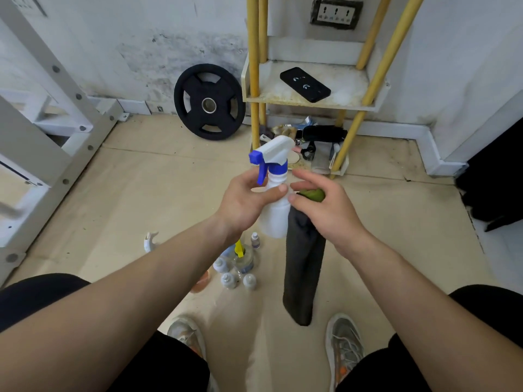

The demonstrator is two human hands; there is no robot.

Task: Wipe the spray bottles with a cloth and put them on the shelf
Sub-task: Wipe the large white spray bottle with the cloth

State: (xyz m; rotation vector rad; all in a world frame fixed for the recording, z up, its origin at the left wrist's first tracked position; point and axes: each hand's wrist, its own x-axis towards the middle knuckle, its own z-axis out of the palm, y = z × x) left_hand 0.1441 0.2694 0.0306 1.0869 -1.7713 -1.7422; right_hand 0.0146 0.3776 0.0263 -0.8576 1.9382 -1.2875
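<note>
The left hand [244, 200] gripped the spray bottle [276, 213] by the neck, mid-air before the shelf [297, 104]; the right hand [322, 210] apparently pinched the hanging cloth [304, 267]. Wiping against that light hold could knock it onto the small bottles [229, 280] below.

Legible text: none found in the head view. Black phone [305, 84] lying on the shelf [283, 102]: a few small white marks on its upper face (curved shapes, not letters that can be made out). Small bottles [255, 241] standing on the floor: pale labels with a darker patch, print too small to read. White spray bottle [276, 205]: the side that shows is plain. Black weight plate [209, 101] leaning on the wall: surface too dark to tell any raised numbers or brand. Wall socket [336, 13]: only pin holes and blurred specks, nothing readable.
</note>
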